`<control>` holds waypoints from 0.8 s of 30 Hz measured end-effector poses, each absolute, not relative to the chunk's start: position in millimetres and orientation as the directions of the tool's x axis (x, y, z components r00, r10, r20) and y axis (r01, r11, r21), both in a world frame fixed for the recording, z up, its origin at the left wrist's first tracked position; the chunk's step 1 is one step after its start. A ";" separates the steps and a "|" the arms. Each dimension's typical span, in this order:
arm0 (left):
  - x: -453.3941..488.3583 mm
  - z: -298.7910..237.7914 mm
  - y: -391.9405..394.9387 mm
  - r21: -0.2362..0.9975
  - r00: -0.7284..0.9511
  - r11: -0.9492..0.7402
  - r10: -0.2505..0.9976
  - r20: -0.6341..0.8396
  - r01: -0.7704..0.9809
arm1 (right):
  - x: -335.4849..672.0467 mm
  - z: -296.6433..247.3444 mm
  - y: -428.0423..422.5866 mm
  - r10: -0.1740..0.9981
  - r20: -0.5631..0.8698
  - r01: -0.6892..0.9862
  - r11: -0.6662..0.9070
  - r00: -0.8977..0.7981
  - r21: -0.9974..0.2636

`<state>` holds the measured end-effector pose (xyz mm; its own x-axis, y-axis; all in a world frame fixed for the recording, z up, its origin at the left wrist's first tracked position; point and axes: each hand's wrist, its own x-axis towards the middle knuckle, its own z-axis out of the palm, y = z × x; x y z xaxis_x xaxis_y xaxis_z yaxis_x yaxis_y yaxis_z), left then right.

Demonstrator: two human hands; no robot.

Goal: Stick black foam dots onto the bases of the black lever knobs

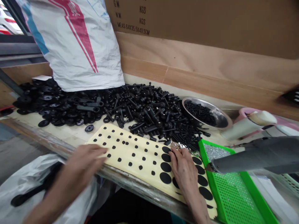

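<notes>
A cream backing sheet with small black dots and larger black round pads lies at the table's near edge. My left hand rests flat on the sheet's left end, fingers stretched out. My right hand lies over the large black pads on the sheet's right part, its fingertips bent near small shiny metal pieces at the sheet's far edge. Whether those fingers grip anything is not visible.
A pile of black plastic parts covers the table behind the sheet. A white woven sack stands at the back left, a steel bowl of black screws to the right, a green perforated tray, a grey tool, cardboard behind.
</notes>
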<state>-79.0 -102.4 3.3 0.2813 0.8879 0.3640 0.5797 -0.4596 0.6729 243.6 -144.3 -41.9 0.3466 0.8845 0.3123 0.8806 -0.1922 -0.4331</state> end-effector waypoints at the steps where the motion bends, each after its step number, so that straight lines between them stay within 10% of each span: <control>1: -49.4 0.7 -97.7 0.607 0.422 -0.536 0.842 0.336 0.587 | 240.8 -42.9 -141.8 0.883 0.312 0.882 -0.200 0.351 -0.428; 6: 72.6 -21.0 -79.2 0.477 0.763 -0.740 0.616 0.197 0.474 | 239.4 -49.8 -138.8 0.870 0.299 0.846 -0.215 0.393 -0.488; 16: 98.1 -38.3 -73.3 0.200 0.787 -0.812 0.582 0.203 0.549 | 250.8 -55.5 -133.6 0.880 0.175 0.705 -0.221 0.442 -0.674; 24: 96.1 -28.2 -70.8 0.222 0.800 -0.815 0.574 0.174 0.536 | 254.6 -54.5 -136.8 0.925 0.223 0.688 -0.054 0.307 -0.724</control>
<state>96.1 -70.8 -28.2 0.8003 0.5737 0.1744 0.5356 -0.8147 0.2221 254.6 -136.8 -54.5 0.3073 0.9252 0.2227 0.6881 -0.0544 -0.7236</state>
